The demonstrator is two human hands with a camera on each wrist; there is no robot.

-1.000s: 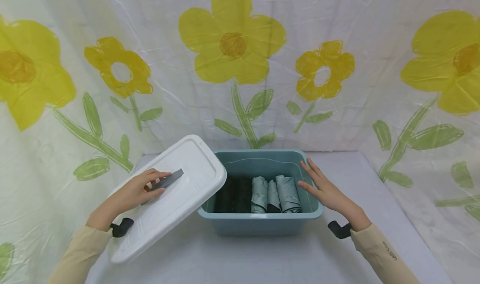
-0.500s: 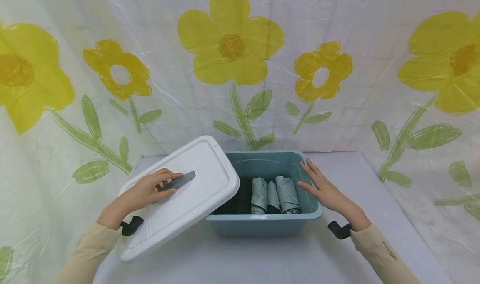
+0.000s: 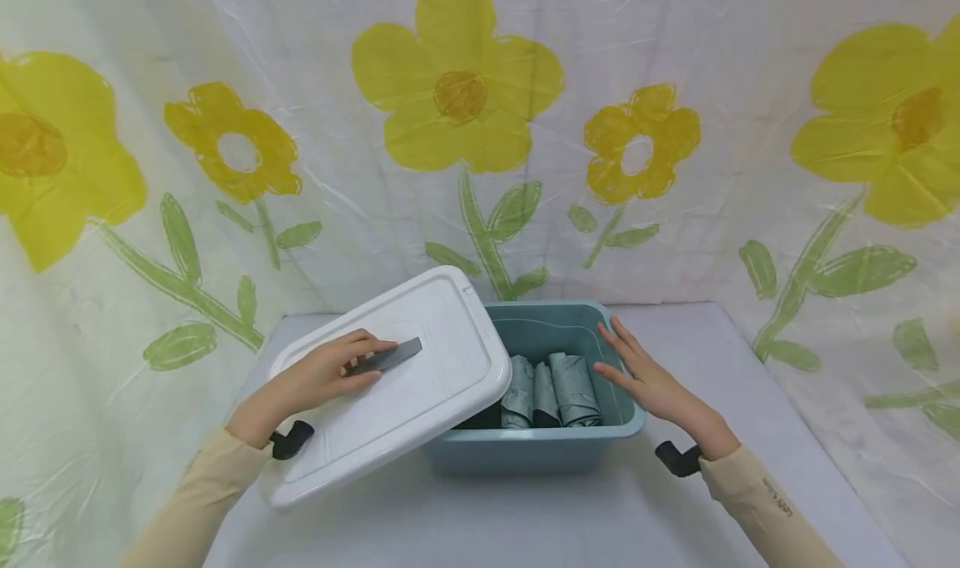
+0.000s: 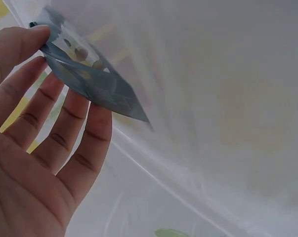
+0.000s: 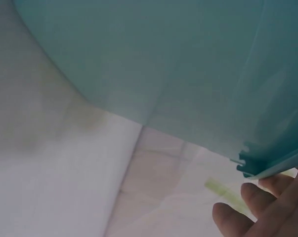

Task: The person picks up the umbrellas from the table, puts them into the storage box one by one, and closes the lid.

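My left hand pinches the grey handle of a white lid, thumb on one side and fingers on the other. The lid hangs tilted over the left part of a blue-green storage bin. Several light grey-blue rolls, seemingly folded cloth, stand in the bin; a dark item beside them is mostly hidden by the lid. At the bin's right rim is my right hand, its fingers extended. The right wrist view has its fingertips near the rim's underside.
The bin stands on a table with a white cover. Behind it and at both sides hangs a white curtain printed with yellow flowers. A black wrist camera sits on the right wrist, another on the left.
My left hand has carried the lid to the right, further over the bin, so it now hides the dark contents at the left. The right hand has stayed at the rim.
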